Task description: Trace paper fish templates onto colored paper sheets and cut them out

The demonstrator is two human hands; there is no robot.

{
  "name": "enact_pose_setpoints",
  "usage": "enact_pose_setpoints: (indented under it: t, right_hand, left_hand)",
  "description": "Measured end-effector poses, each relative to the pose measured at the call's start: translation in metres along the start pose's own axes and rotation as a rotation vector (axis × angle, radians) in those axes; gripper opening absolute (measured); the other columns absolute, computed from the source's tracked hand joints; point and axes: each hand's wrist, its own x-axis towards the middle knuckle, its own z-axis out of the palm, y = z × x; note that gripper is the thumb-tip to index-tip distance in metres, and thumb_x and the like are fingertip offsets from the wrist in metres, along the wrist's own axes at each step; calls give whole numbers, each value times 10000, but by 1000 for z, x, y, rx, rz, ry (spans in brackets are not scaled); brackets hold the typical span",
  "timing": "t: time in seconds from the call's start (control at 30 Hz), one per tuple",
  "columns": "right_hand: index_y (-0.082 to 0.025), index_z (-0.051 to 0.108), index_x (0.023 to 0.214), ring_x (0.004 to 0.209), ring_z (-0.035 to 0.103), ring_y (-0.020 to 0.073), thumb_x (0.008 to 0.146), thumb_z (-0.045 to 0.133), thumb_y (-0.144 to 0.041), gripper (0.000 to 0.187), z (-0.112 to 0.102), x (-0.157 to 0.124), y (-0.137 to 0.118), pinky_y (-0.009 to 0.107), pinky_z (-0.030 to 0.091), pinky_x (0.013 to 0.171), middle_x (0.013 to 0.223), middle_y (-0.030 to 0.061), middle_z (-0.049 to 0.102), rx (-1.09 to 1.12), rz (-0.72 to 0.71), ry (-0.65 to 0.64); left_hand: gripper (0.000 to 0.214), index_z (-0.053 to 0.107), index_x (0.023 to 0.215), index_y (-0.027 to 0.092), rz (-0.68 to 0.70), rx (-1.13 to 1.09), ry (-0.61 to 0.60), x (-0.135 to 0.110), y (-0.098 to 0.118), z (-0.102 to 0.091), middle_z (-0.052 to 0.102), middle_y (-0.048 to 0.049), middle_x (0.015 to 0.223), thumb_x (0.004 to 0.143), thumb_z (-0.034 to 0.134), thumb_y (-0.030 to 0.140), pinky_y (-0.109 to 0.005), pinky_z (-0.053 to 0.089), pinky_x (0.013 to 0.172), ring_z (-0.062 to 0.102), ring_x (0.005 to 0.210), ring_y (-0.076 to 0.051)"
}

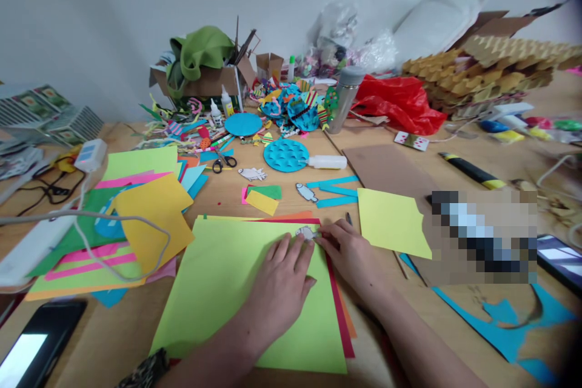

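Note:
My left hand (pixel 279 282) lies flat with fingers stretched on a stack of coloured paper, a yellow-green sheet (pixel 218 291) on top. Its fingertips press a small white fish cutout (pixel 305 232) near the sheet's far right corner. My right hand (pixel 348 248) is closed in a pinch at the fish's tail end. What sits between its fingertips is too small to make out. A dark slim tip (pixel 349 218) shows just beyond the right knuckles. Two more fish cutouts, one larger (pixel 252 174) and one small (pixel 307 193), lie farther back beside blue paper strips (pixel 336 192).
Scissors (pixel 224 162), a blue dimpled disc (pixel 285 154) and a white bottle (pixel 328 162) lie ahead. Coloured sheets (pixel 152 215) with a cable are at left, a phone (pixel 43 342) nearer. At right are brown cardboard (pixel 386 167), yellow paper (pixel 393 221) and blue scraps (pixel 495 333).

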Motion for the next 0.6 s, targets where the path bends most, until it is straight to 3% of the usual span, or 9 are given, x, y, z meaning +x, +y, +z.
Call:
enact_pose_setpoints:
  t: [0.6]
  right_hand:
    - [-193,674,977,697,631,188,918,496,-298,215,4,-1,1,332,510,652,857,52,604,-23,1,14]
  left_hand:
    - [538,352,1435,161,-5,4,20,1,0,1,401,-77,1490,965,404,418,-455,345,1103,349,1358,-287]
